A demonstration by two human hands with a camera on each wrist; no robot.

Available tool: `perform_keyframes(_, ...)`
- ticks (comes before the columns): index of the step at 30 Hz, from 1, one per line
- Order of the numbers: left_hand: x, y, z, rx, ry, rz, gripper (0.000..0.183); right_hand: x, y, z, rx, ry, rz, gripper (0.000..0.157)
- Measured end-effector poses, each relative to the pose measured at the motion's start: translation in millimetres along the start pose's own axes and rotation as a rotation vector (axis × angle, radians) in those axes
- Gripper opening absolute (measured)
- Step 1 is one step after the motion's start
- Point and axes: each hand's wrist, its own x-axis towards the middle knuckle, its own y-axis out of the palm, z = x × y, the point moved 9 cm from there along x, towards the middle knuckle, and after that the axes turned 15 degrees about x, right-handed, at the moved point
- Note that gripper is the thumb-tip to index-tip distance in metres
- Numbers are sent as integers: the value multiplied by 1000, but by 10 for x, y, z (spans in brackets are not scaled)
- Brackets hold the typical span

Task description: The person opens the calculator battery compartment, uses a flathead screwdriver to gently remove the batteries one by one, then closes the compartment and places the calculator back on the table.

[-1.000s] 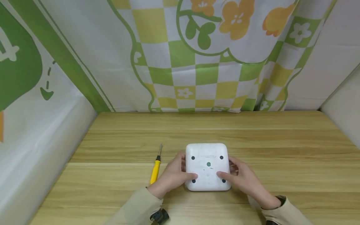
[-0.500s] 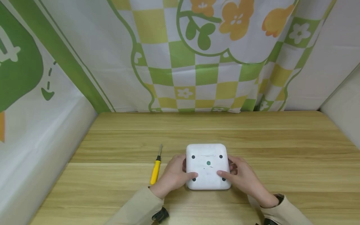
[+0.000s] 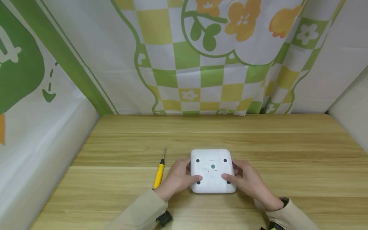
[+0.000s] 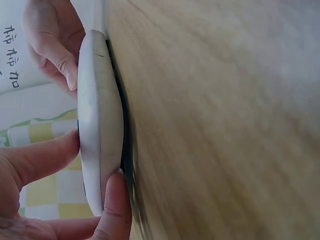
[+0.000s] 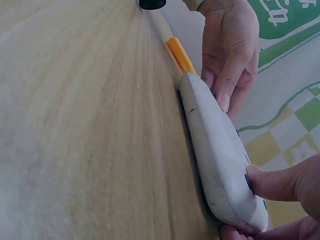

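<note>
A white rounded-square device point(image 3: 212, 172) lies with its underside up, showing dark round feet near its corners and a green dot near the middle. What kind of device it is cannot be told from this side. My left hand point(image 3: 179, 177) grips its left edge, thumb on top. On the right edge my right hand point(image 3: 250, 182) holds it the same way. In the left wrist view, the side wall of the device point(image 4: 102, 120) stands close to the tabletop, with a fingertip at its lower edge. The right wrist view shows a fingertip under the near corner as well.
A yellow-handled screwdriver point(image 3: 159, 174) lies on the wooden table point(image 3: 115, 153), left of the device, beside my left forearm. A checked, flower-printed curtain point(image 3: 212, 76) hangs along the table's far edge. White cloth point(image 3: 66, 127) covers the left side.
The far edge of the white device has dropped slightly toward me in the head view, its tilt changing a little. Both hands keep hold of it; the screwdriver stays put.
</note>
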Motion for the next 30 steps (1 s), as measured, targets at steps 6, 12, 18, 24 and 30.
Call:
perform_keyframes(6, 16, 6, -15, -13, 6, 12, 33, 12, 2, -14, -10, 8, 8, 53)
perform_keyframes(12, 30, 2, -15, 3, 1, 19, 32, 12, 9, -17, -18, 3, 20, 55)
perform_keyframes(18, 45, -2, -28, 20, 14, 16, 31, 18, -2, -10, -23, 1, 17, 47)
perform_keyframes(24, 55, 10, -31, 30, 14, 14, 31, 17, 1, -4, -41, 8, 22, 49)
perform_keyframes(30, 63, 27, -19, 32, 8, 21, 30, 29, 19, -17, -34, 26, 37, 47)
